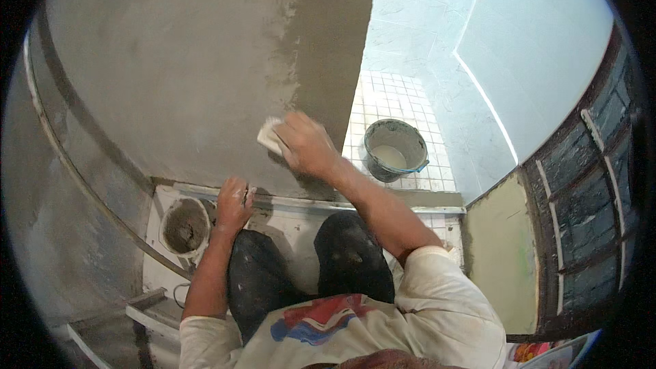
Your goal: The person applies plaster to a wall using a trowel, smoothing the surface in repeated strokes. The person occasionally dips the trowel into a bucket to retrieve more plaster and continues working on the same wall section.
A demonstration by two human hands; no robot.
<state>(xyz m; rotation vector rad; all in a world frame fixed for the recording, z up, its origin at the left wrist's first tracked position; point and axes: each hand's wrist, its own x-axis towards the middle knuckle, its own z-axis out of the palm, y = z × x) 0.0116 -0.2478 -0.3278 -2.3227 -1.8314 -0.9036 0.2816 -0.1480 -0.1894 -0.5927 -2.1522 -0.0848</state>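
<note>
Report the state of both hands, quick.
Left hand: cannot tell whether it is open or closed.
Right hand: closed, holding a pale block.

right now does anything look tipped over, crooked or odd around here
Nothing looks tipped: the dark bucket and white bucket both stand upright. Only the wall looks uneven: a darker band meets the lighter surface in a ragged line above the right hand, possibly just wetter plaster.

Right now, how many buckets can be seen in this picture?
2: a dark bucket on the tiled floor at right, and a pale bucket to the left of the left hand.
</note>
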